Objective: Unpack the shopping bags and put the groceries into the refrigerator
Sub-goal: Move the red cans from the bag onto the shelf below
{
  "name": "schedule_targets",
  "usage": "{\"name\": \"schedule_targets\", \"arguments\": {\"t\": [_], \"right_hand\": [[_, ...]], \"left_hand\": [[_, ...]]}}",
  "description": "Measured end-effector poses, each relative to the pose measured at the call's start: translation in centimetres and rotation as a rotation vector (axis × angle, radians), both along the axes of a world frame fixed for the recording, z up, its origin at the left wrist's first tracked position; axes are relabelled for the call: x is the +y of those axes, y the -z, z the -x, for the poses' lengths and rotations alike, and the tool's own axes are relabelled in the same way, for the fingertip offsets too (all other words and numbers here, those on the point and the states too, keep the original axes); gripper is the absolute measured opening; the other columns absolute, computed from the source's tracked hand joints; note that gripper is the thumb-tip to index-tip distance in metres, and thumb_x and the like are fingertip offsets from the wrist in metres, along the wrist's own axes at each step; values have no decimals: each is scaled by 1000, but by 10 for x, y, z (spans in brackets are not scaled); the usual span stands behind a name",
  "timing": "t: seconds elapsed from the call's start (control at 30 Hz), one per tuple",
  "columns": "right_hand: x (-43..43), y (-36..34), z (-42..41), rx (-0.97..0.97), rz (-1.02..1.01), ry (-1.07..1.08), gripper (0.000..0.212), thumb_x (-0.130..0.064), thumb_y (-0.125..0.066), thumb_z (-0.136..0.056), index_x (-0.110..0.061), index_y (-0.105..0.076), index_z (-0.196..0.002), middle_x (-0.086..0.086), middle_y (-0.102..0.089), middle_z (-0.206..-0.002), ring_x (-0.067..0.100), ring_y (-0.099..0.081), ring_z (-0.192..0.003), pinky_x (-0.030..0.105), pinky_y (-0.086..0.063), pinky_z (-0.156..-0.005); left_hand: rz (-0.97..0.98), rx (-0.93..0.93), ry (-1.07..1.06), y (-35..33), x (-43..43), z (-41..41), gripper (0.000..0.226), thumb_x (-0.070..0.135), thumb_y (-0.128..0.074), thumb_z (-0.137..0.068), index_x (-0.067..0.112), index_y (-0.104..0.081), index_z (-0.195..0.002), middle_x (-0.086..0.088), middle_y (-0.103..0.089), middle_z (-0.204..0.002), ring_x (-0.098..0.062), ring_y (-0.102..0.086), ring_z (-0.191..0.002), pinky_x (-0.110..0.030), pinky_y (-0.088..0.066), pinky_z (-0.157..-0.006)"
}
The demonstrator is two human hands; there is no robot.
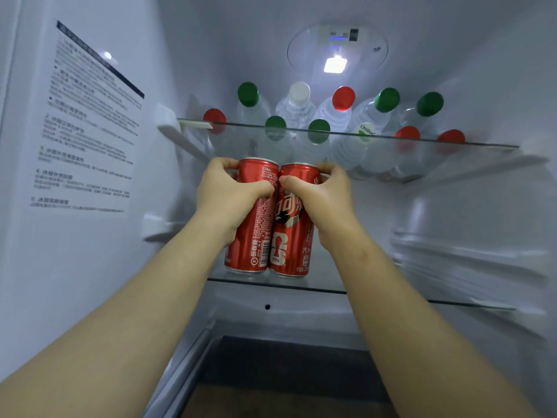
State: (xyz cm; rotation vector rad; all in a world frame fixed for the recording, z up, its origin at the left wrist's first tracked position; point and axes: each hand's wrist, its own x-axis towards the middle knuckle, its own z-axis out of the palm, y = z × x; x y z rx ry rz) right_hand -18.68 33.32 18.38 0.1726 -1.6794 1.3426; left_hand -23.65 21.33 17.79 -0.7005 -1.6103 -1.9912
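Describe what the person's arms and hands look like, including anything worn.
Both are bare. The left hand and right hand wear no gloves, and no rings show. The left forearm and right forearm carry no sleeve, watch or bracelet as far back as the frame reaches.

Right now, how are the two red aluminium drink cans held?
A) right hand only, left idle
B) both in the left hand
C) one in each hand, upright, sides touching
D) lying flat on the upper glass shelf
C: the left hand grips the left red aluminium can and the right hand grips the right red aluminium can. Both cans stand upright and touch side by side, below the upper glass shelf.
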Motion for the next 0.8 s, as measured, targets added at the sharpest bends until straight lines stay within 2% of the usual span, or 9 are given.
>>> {"name": "schedule_targets", "arguments": {"t": [0.17,0.27,0.4,0.53,0.67,0.8], "right_hand": [[1,3,-1,-34,-20,-32,56,-26,-79,-72,-22,-42,-114,-7,-56,-100,12,-62,-90,28,-52,-75],[3,4,-8,-111,-70,-69,72,-22,-77,-76,-19,-33,-133,-6,-54,-105,8,-59,-89,23,-49,-71],[10,14,-18,-235,-126,-101,86,-16,-74,-78,-19,-20,-145,-11,-52,-93,4,-57,-82,22,-46,-67],[14,22,-21,-321,-182,-71,74,-16,-74,-78,-20,-32,-139,-5,-55,-104,2,-56,-80,19,-43,-61],[13,19,-19,-371,-199,-21,67,-21,-75,-78,-17,-37,-133,-5,-53,-101,8,-56,-81,24,-45,-61],[13,15,-11,-437,-222,19,67,-21,-74,-79,-14,-36,-133,5,-55,-121,21,-58,-99,35,-48,-76]], "left_hand": [[1,1,0,3,0,2,58,15,-80,-63,28,-45,-107,1,-61,-110,-20,-65,-91,-44,-55,-81],[37,30,-7,9,-2,2,58,20,-80,-68,30,-41,-109,2,-58,-114,-19,-63,-94,-45,-54,-84],[141,51,-11,15,-9,-1,65,20,-78,-72,29,-39,-123,6,-53,-112,-16,-60,-96,-45,-53,-86],[386,73,-206,23,-16,-4,84,34,-81,-68,25,-32,-136,-6,-51,-127,-24,-57,-106,-46,-50,-89],[476,59,-267,21,-18,-5,79,41,-79,-68,19,-38,-132,-7,-53,-124,-24,-57,-106,-46,-50,-90],[533,33,-285,17,-18,1,71,40,-78,-70,14,-42,-125,-8,-57,-120,-26,-60,-102,-47,-52,-87]]}}
